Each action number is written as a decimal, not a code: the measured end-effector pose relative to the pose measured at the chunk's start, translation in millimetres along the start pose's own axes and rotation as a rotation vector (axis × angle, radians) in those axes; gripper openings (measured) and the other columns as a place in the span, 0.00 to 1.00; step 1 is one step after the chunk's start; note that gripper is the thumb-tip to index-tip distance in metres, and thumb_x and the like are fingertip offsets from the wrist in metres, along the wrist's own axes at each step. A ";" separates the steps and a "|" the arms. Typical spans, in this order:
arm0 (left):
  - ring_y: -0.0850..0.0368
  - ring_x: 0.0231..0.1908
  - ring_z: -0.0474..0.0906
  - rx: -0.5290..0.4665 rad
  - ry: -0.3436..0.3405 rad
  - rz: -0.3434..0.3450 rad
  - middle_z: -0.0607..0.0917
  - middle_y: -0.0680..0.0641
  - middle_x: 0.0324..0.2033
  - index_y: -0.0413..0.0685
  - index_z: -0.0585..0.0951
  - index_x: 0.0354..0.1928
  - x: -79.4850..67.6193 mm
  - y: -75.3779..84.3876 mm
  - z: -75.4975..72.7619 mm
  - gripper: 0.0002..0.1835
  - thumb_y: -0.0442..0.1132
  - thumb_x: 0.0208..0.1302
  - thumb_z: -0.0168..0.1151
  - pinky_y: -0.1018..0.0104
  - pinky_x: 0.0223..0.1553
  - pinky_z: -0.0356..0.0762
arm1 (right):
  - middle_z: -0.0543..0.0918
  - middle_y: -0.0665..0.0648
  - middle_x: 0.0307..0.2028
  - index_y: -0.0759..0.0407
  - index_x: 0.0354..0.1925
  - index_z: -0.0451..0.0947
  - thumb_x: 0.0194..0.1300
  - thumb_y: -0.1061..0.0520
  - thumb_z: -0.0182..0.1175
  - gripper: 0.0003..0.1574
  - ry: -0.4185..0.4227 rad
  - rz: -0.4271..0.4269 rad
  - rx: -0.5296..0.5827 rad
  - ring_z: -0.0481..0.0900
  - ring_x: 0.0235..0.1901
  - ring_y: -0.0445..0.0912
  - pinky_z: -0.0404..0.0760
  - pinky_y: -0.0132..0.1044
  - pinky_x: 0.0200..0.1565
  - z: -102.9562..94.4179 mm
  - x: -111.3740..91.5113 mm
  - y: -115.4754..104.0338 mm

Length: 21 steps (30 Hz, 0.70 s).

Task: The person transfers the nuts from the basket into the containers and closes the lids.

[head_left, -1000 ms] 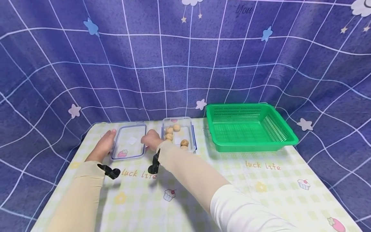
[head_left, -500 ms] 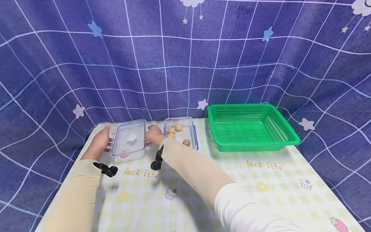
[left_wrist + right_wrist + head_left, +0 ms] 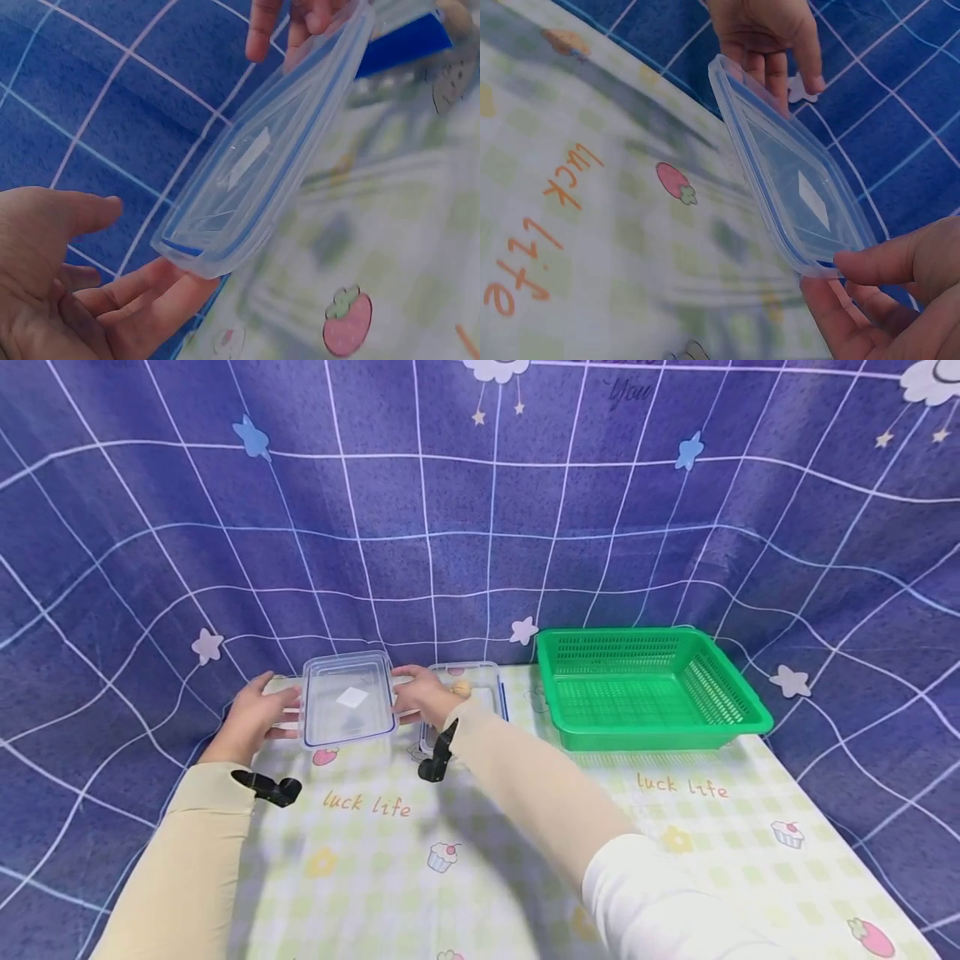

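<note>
A clear plastic lid [image 3: 341, 718] with a blue sealing ring and a small white label is held above the table, tilted. At its right edge my right hand [image 3: 423, 692] pinches the rim, thumb above and fingers below, as the right wrist view [image 3: 900, 292] shows. My left hand [image 3: 251, 714] supports the opposite edge from beneath on extended fingers; its thumb stands apart from the lid in the left wrist view. Behind my right hand is a clear box [image 3: 491, 681] with a blue-edged side. One walnut [image 3: 461, 689] shows in it; my right hand and forearm cover much of the box.
A green perforated basket [image 3: 652, 743] stands at the back right of the table. Checked cloth with printed strawberries and cupcakes covers the table [image 3: 360, 877]. A blue curtain [image 3: 480, 568] with a grid pattern hangs directly behind the table.
The lid has come up off the table and moved slightly right, both hands going with it. My right forearm now hides more of the box and its walnuts.
</note>
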<state>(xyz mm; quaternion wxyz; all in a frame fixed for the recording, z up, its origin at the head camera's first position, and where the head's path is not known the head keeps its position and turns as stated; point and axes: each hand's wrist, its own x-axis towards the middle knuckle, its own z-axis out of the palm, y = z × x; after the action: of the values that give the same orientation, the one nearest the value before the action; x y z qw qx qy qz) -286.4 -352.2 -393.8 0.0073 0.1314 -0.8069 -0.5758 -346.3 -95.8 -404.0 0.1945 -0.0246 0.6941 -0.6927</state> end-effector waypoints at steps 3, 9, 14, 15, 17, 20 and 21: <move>0.62 0.36 0.84 -0.061 -0.068 -0.035 0.64 0.26 0.70 0.49 0.30 0.80 1.4 6.9 3.3 0.48 0.42 0.76 0.54 0.57 0.41 0.87 | 0.74 0.68 0.65 0.55 0.71 0.68 0.56 0.84 0.57 0.49 -0.041 0.007 0.004 0.81 0.32 0.50 0.86 0.55 0.47 -14.6 -2.0 -5.5; 0.63 0.37 0.82 -0.175 -0.184 -0.113 0.71 0.34 0.65 0.49 0.38 0.81 1.4 20.1 11.4 0.48 0.33 0.73 0.59 0.58 0.45 0.86 | 0.75 0.62 0.68 0.43 0.77 0.61 0.53 0.85 0.60 0.62 -0.095 0.055 -0.025 0.82 0.34 0.49 0.85 0.50 0.49 -42.8 -10.3 -20.4; 0.64 0.34 0.83 -0.308 -0.283 -0.130 0.83 0.58 0.37 0.44 0.44 0.81 -0.8 26.6 18.1 0.46 0.29 0.71 0.60 0.61 0.40 0.87 | 0.74 0.60 0.69 0.38 0.79 0.56 0.56 0.82 0.60 0.64 -0.149 0.076 -0.044 0.83 0.34 0.47 0.80 0.54 0.59 -64.2 -15.7 -27.2; 0.63 0.35 0.83 -0.332 -0.308 -0.126 0.83 0.59 0.35 0.43 0.44 0.81 -1.6 27.8 19.7 0.45 0.29 0.71 0.60 0.62 0.40 0.87 | 0.74 0.60 0.68 0.37 0.79 0.55 0.56 0.82 0.60 0.64 -0.156 0.078 -0.044 0.83 0.34 0.47 0.78 0.56 0.60 -68.0 -17.0 -28.1; 0.62 0.36 0.85 -0.376 -0.342 -0.121 0.85 0.59 0.35 0.43 0.45 0.81 -2.9 31.7 24.2 0.45 0.28 0.71 0.59 0.62 0.39 0.87 | 0.72 0.61 0.69 0.37 0.80 0.53 0.57 0.82 0.59 0.64 -0.181 0.078 -0.041 0.83 0.34 0.48 0.77 0.56 0.61 -77.0 -21.0 -30.6; 0.62 0.37 0.86 -0.393 -0.364 -0.102 0.84 0.56 0.38 0.43 0.46 0.81 -5.1 37.1 31.3 0.44 0.28 0.72 0.59 0.62 0.39 0.87 | 0.71 0.63 0.68 0.38 0.80 0.52 0.59 0.82 0.58 0.64 -0.216 0.077 -0.039 0.83 0.34 0.48 0.81 0.53 0.56 -89.7 -26.4 -34.0; 0.62 0.38 0.85 -0.388 -0.367 -0.095 0.84 0.56 0.39 0.43 0.46 0.81 -5.5 38.8 33.9 0.43 0.28 0.72 0.59 0.62 0.39 0.87 | 0.71 0.64 0.68 0.38 0.80 0.52 0.59 0.82 0.57 0.63 -0.226 0.078 -0.039 0.82 0.35 0.48 0.82 0.52 0.54 -93.6 -28.2 -35.2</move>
<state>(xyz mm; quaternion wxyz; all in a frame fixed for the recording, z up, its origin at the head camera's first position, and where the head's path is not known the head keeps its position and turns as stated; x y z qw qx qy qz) -294.5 -307.9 -368.2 -0.1411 0.0587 -0.6622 -0.7336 -357.0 0.5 -366.5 0.2975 -0.0793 0.6817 -0.6637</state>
